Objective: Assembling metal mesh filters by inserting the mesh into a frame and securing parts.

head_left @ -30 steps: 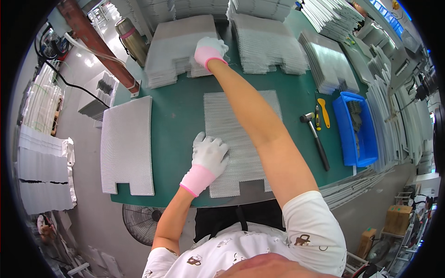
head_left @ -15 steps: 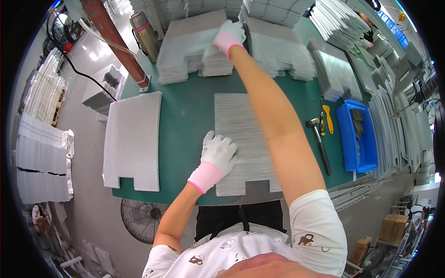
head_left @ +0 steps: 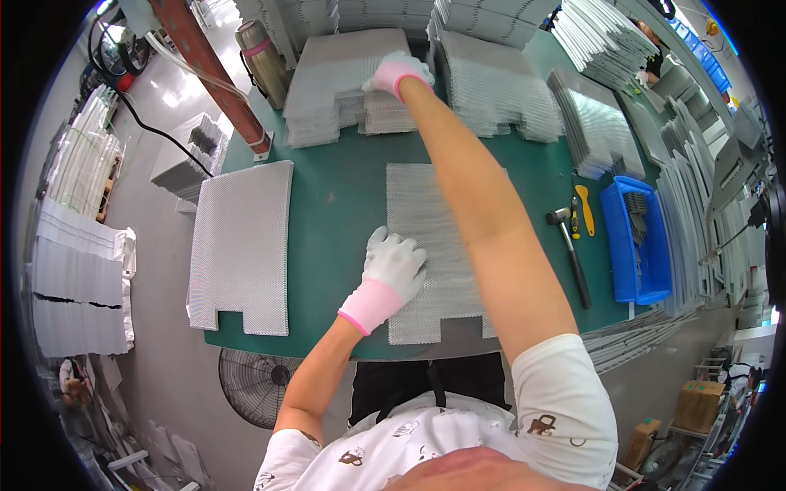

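Note:
My left hand [head_left: 395,268], in a white glove with a pink cuff, rests on the left part of a grey mesh sheet [head_left: 422,307] at the table's near edge. Its fingers lie loosely apart with nothing held. My right arm stretches across that sheet and hides part of it. At the far side, my right hand [head_left: 398,72], gloved alike, touches the right side of a stack of notched mesh sheets [head_left: 348,61]; its fingers are too blurred and hidden to read. Another mesh stack [head_left: 487,78] stands just right of it.
On the green table [head_left: 336,196] are a mesh sheet stack [head_left: 241,245] at left, a metal flask [head_left: 264,65], and a red post [head_left: 209,69]. To the right lie a hammer [head_left: 571,254], a yellow scraper [head_left: 584,211], a yellow-black cutter [head_left: 575,219] and a blue bin [head_left: 618,245].
My right hand has shifted slightly left and nearer along the far stack's edge, turning at the wrist. My left hand stays on the mesh sheet. The whole view has shifted a little.

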`<state>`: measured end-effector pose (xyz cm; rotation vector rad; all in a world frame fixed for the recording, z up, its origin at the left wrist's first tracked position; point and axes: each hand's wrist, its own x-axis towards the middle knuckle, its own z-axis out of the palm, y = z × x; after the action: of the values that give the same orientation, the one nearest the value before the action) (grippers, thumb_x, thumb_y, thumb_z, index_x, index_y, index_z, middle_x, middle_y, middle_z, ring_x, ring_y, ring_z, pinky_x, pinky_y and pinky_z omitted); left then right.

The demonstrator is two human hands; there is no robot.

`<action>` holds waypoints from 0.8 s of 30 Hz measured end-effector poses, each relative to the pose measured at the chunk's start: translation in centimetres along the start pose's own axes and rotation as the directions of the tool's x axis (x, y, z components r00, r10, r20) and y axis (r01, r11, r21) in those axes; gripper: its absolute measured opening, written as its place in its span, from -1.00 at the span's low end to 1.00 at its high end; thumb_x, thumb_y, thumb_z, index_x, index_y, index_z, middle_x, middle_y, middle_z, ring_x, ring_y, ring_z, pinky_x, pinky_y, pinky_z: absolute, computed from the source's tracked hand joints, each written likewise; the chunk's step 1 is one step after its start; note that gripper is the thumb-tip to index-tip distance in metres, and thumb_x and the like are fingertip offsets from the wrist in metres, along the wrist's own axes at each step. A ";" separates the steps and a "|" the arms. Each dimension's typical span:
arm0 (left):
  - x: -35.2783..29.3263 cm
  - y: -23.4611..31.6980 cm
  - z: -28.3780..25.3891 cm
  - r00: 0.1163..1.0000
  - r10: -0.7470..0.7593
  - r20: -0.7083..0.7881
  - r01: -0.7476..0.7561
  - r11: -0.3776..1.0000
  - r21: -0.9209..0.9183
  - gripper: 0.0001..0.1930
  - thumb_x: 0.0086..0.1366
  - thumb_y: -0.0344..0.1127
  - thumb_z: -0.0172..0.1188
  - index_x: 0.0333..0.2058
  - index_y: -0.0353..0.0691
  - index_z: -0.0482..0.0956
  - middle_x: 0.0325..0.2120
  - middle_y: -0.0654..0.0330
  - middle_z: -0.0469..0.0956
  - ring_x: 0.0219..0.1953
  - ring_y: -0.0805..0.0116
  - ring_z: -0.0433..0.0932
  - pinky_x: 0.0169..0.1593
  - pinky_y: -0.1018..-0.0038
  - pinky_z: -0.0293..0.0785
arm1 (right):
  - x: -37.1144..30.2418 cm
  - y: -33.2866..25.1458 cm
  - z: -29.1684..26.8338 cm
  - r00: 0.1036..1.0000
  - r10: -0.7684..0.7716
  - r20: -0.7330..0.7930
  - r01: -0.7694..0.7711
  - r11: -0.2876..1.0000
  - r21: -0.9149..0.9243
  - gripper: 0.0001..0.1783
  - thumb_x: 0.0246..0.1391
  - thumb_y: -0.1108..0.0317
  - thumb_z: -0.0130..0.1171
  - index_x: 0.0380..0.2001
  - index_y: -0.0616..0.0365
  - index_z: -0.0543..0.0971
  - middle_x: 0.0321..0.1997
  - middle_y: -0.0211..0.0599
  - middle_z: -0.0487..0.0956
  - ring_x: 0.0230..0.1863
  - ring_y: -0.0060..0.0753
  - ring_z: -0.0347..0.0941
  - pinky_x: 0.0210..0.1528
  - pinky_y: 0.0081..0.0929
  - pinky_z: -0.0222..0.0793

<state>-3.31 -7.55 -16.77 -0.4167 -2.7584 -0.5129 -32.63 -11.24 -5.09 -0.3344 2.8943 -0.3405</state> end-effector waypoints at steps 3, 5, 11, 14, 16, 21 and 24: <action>-0.1 -0.1 0.0 1.000 -0.011 0.024 0.010 1.000 0.015 -0.90 -0.03 -0.33 0.18 -0.51 -0.15 0.62 -0.58 0.23 0.49 -0.40 0.21 0.48 -0.04 0.25 0.32 | 1.3 0.7 -1.7 0.994 0.001 0.110 -0.019 0.987 0.161 0.03 -0.34 -0.13 0.45 0.21 0.11 0.31 0.26 -0.18 0.32 0.25 -0.12 0.25 0.12 -0.12 0.32; 0.0 -0.1 -0.2 1.000 0.000 0.016 0.000 1.000 0.019 -0.92 -0.03 -0.33 0.18 -0.53 -0.15 0.60 -0.58 0.22 0.49 -0.40 0.20 0.48 -0.05 0.26 0.33 | 1.2 0.6 -0.9 0.995 0.082 0.052 -0.090 0.982 0.166 0.03 -0.34 -0.17 0.44 0.20 0.11 0.33 0.24 -0.18 0.36 0.25 -0.12 0.28 0.16 -0.13 0.30; -0.2 -0.1 -0.1 1.000 0.003 -0.008 -0.002 1.000 0.030 -0.92 -0.02 -0.32 0.17 -0.57 -0.16 0.57 -0.57 0.21 0.49 -0.39 0.20 0.48 -0.07 0.26 0.32 | -0.9 -0.8 -1.0 0.967 0.197 -0.164 -0.155 0.959 0.236 0.02 -0.40 -0.09 0.51 0.17 0.06 0.34 0.24 -0.23 0.28 0.26 -0.16 0.23 0.20 -0.18 0.23; -0.3 -0.2 0.2 0.999 0.004 -0.039 -0.004 1.000 0.012 -0.92 -0.02 -0.31 0.17 -0.58 -0.16 0.56 -0.56 0.21 0.50 -0.37 0.20 0.49 -0.07 0.27 0.32 | -1.2 -1.4 -3.0 0.950 0.121 -0.287 -0.080 0.985 0.152 0.06 -0.40 -0.17 0.47 0.19 0.06 0.31 0.26 -0.20 0.25 0.26 -0.14 0.23 0.20 -0.17 0.22; -0.4 -0.3 0.2 1.000 -0.013 -0.008 0.014 1.000 0.010 -0.92 -0.02 -0.31 0.17 -0.57 -0.16 0.57 -0.56 0.21 0.50 -0.37 0.20 0.49 -0.06 0.27 0.32 | -0.9 -0.8 -4.3 0.987 0.053 -0.150 -0.018 0.974 0.228 0.08 -0.38 -0.27 0.41 0.19 0.09 0.32 0.28 -0.22 0.23 0.27 -0.10 0.22 0.20 -0.17 0.22; 0.0 -0.1 -0.6 0.995 -0.047 0.091 0.044 0.999 0.032 -0.89 0.01 -0.28 0.16 -0.54 -0.15 0.61 -0.55 0.22 0.51 -0.36 0.21 0.50 -0.01 0.24 0.30 | 2.6 2.0 -5.0 0.995 -0.034 -0.090 0.064 0.932 0.358 -0.08 -0.11 -0.30 0.21 0.10 0.29 0.43 0.16 0.13 0.41 0.24 0.07 0.28 0.24 -0.16 0.23; 0.1 -0.3 -0.9 0.990 -0.051 0.130 0.044 0.997 0.061 -0.87 0.04 -0.26 0.15 -0.53 -0.15 0.62 -0.54 0.21 0.53 -0.36 0.20 0.51 0.02 0.21 0.30 | 5.5 2.5 -4.1 0.971 -0.205 0.126 0.220 0.969 -0.117 -0.11 -0.06 -0.27 0.17 0.09 0.34 0.42 0.19 0.13 0.40 0.19 0.10 0.34 0.25 -0.17 0.22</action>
<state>-3.30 -8.12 -15.98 -0.3849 -2.9086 -0.4303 -39.32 -9.37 -2.81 -0.6675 2.7803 -0.1599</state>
